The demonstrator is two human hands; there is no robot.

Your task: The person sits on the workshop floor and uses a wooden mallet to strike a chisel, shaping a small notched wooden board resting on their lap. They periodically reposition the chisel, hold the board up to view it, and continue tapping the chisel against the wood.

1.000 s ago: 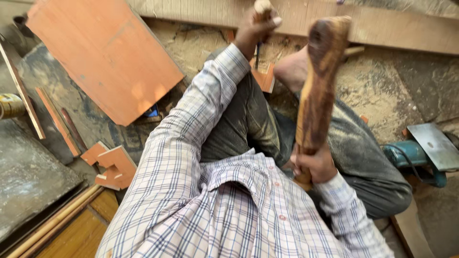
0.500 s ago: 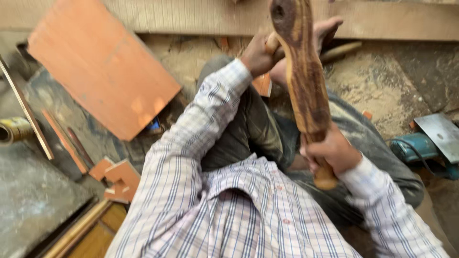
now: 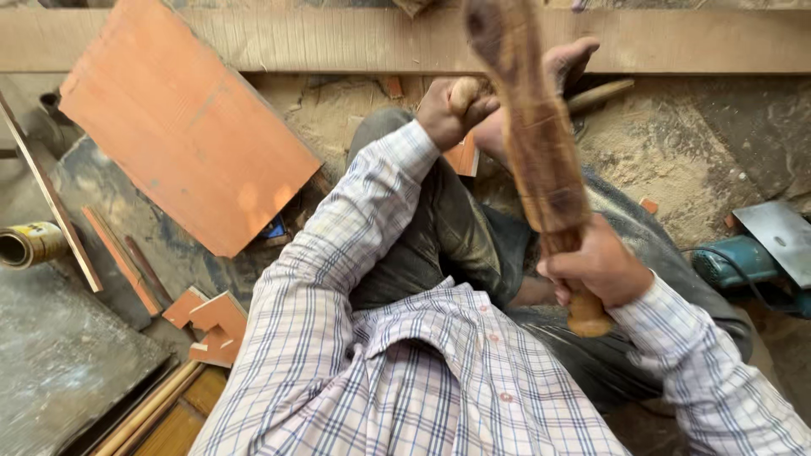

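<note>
a: while the right hand (image 3: 596, 268) is closed tight around the thin lower end of a wooden mallet (image 3: 528, 143), the thick head stands raised toward the top middle of the frame, over the bent knee.

b: and the left hand (image 3: 448, 110)?

a: it's fisted around a rounded wooden handle (image 3: 464, 91), most likely a chisel, just above the knee, centre top. the blade isn't visible, so what it bites into can't be told. a bare foot (image 3: 568, 63) rests beside it against the long plank (image 3: 211, 38) along the top edge.

b: how would that mallet handle?

a: it looks like solid, stiff wood, heavy at the top and rough enough not to slip. the narrow end where the fingers already sit seems the sensible place to hold it; a grip higher up would probably cost swing.

b: what differs from the earlier frames?

a: a second ago the mallet leaned to the right of centre; now it has come left and up, with its head nearly above the left fist. the left hand has stayed on its handle.

b: anything else around?

a: an orange board (image 3: 186, 127) upper left, offcuts (image 3: 211, 325) lower left, and a teal power tool (image 3: 743, 262) at the right edge, on sawdust.
</note>
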